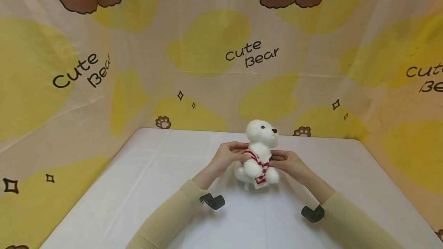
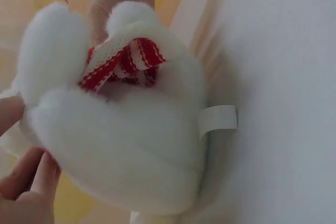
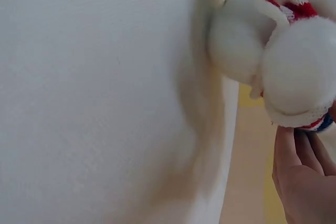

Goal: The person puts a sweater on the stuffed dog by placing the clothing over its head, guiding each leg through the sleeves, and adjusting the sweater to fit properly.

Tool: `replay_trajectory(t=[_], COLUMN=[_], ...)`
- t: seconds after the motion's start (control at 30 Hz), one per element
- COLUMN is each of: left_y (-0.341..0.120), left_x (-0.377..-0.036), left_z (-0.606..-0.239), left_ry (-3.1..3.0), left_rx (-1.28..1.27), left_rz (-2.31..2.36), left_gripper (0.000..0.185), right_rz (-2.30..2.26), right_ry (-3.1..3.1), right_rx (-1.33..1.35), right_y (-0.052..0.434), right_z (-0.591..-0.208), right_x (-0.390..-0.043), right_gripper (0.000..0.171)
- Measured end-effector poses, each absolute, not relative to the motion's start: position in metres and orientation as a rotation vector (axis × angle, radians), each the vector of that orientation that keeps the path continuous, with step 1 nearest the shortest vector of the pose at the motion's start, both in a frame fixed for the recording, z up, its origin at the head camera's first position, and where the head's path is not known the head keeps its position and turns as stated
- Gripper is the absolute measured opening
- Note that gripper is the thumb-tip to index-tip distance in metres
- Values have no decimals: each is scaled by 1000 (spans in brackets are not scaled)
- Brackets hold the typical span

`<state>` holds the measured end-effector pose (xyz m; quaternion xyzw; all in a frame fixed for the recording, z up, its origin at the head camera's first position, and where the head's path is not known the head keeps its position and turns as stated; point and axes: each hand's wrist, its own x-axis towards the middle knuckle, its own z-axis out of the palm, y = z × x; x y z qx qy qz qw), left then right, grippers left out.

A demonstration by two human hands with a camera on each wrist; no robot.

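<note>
A white plush toy animal (image 1: 259, 141) with a black nose, wearing a red-and-white knitted scarf (image 1: 262, 178), is upright at the middle of the table, its head turned to the right. My left hand (image 1: 228, 158) holds its left-hand side at the scarf, thumb in front and fingers behind. On the opposite side my right hand (image 1: 288, 164) pinches it near the shoulder. A white fabric tag (image 2: 218, 119) sticks out from its lower body in the left wrist view. Blue knit (image 3: 323, 124) shows by the right fingertips. Whether its base touches the table cannot be told.
The white table (image 1: 166, 164) extends around the toy to its rounded far corners. A yellow-and-beige printed cloth (image 1: 204, 49) hangs behind and along both sides. Black wrist mounts (image 1: 313, 213) jut inward from both sleeves above the table.
</note>
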<state>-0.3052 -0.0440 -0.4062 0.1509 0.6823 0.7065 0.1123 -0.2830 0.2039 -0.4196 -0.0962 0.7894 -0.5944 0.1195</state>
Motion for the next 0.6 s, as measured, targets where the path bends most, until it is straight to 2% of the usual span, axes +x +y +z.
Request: replay_trajectory(t=[0.2, 0.6], left_y=[-49, -64], left_x=[-309, -307], left_z=[-411, -428], left_ry=[2020, 2354], left_rx=[612, 607], left_rz=[2094, 1961], left_gripper=[48, 43], right_rz=[-1869, -2029], right_ry=[2424, 2428], right_rx=[-292, -353], right_y=[195, 182], right_z=[-425, -432], right_x=[-281, -274], right_gripper=[57, 53])
